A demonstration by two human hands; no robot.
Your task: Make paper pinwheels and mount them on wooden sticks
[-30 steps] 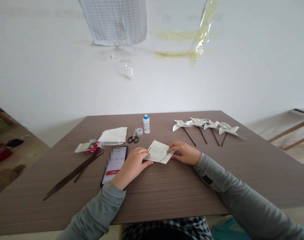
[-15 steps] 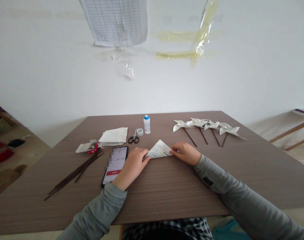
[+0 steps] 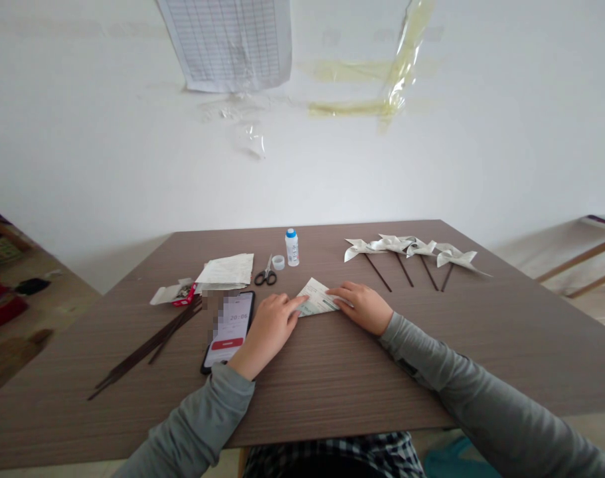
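Note:
A sheet of printed paper [image 3: 314, 300], folded into a triangle, lies on the table in front of me with its point facing the wall. My left hand [image 3: 272, 325] grips its left corner, the index finger stretched over the surface and the thumb at the lower edge. From the other side, my right hand [image 3: 366, 307] has its fingers over the right part of the paper and the thumb near the right corner. My fingers cover both side corners.
Left of the hands lie a phone [image 3: 230, 332], dark thin sticks [image 3: 143, 348], a small red box [image 3: 183, 293] and stacked paper [image 3: 227, 271]. Scissors [image 3: 265, 273], a round cap [image 3: 278, 262] and a blue-topped bottle [image 3: 292, 249] stand farther back. Several paper pinwheels [image 3: 419, 248] lie at the back right.
My fingers have shifted inward from the paper's side corners onto its surface. The right hand has moved left, and the left index finger now reaches farther over the paper.

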